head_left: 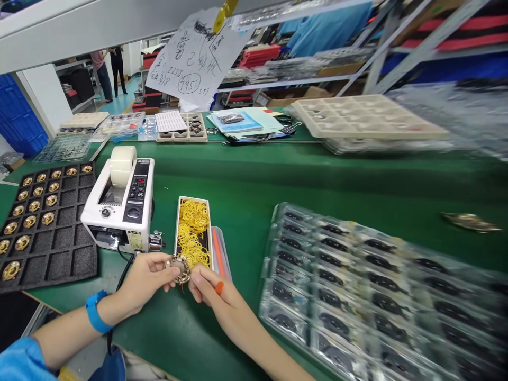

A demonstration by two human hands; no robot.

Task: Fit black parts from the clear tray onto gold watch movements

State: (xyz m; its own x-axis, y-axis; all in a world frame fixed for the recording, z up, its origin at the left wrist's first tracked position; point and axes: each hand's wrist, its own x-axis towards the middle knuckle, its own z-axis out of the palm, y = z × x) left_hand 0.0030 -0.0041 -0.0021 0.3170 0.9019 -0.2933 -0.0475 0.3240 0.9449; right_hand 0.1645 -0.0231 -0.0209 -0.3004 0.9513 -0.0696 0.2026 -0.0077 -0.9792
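Note:
My left hand (145, 280) and my right hand (210, 291) meet over the green table's near edge, both pinched on a small round metal part (179, 268) with thin wires. An orange fingertip cover (219, 288) sits on a right-hand finger. A blue band (94, 312) circles my left wrist. Just behind the hands stands a narrow white box (193, 230) full of yellow rubber bands, with an orange-handled tool (218, 248) beside it.
A white tape dispenser (123, 203) stands at left, next to a black foam tray (43, 222) holding several gold round parts. Clear plastic trays (381, 296) of dark parts fill the right. Beige trays (365, 116), papers and shelves line the far side; two people stand far left.

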